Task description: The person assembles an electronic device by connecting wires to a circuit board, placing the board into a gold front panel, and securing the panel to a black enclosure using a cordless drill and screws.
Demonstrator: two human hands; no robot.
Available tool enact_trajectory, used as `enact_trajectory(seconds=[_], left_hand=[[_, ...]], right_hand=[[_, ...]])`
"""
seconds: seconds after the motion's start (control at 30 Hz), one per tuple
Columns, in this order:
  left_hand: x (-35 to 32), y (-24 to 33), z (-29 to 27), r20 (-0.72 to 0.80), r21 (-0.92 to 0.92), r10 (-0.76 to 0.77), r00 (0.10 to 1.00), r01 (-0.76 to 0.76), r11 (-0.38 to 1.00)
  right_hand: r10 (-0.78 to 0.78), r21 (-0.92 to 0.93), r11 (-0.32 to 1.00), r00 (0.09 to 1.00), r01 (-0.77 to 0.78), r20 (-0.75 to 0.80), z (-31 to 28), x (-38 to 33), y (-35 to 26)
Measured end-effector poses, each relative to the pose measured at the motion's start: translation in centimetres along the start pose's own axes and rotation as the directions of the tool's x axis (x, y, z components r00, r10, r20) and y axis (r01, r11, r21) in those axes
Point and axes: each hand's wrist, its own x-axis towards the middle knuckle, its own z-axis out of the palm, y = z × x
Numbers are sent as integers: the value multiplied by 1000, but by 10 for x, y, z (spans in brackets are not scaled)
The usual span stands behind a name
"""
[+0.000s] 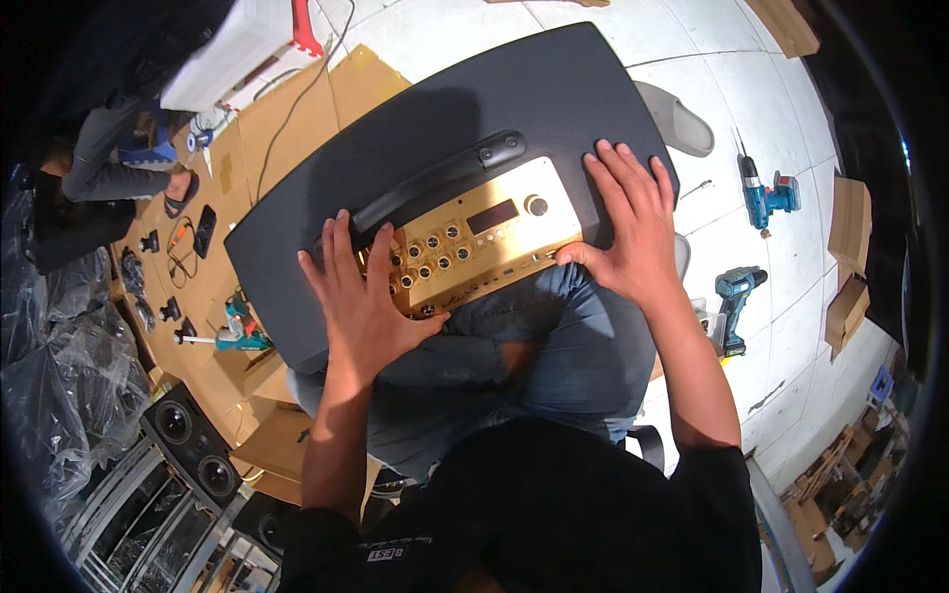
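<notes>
Here the work in hand seems to be the seating of the gold metal control panel with many small knobs (473, 242) into the top of the large dark grey speaker cabinet (415, 148), which rests across the person's lap, on the blue jeans (539, 341). I judge that the panel is already placed in its opening and is now pressed flat, not yet fastened.

Going from the left: on the brown cardboard sheets (297, 109) on the floor lie small black parts and a teal tool (237, 331), and another person sits at the far upper left. Below them stands a black loudspeaker box with two round drivers (188, 445).

The left hand (361, 296) lies open and flat, the fingers spread over the left end of the panel and the cabinet beside it, under the black carrying handle (445, 178). It grasps nothing; the thumb points toward the lower edge of the panel. The right hand (628, 222) is also open, palm down on the cabinet just beside the right end of the panel, with the thumb touching the lower right corner. Whether the thumb pushes the edge or only rests on it, I cannot tell from this view.

On the white tiled floor (712, 237) to the right lie two teal cordless drills (763, 193), well apart from the hands. The next move probably calls for keeping the panel even in its opening with one hand, while the other is freed to take a driver for the screws.
</notes>
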Motion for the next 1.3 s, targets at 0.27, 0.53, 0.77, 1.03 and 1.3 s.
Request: enact_trajectory(seconds=[0.27, 0.53, 0.77, 1.03, 1.3], left_hand=[[2, -5, -3, 7, -51, -52, 999, 52, 997], [-100, -45, 12, -152, -174, -226, 962, 199, 964], [-110, -83, 1, -216, -107, -148, 965, 127, 986], [-103, -84, 17, -295, -6, -82, 952, 84, 996], [-102, -81, 16, -312, -8, -104, 944, 106, 994]], right_hand=[[-22, -63, 998, 999, 23, 23, 1, 9, -6], [-87, -98, 991, 996, 88, 21, 3, 7, -8], [-129, -125, 984, 991, 130, 18, 5, 5, -4], [-239, 26, 970, 967, 242, -86, -3, 10, -64], [-368, 116, 908, 898, 403, -241, 73, 45, -189]])
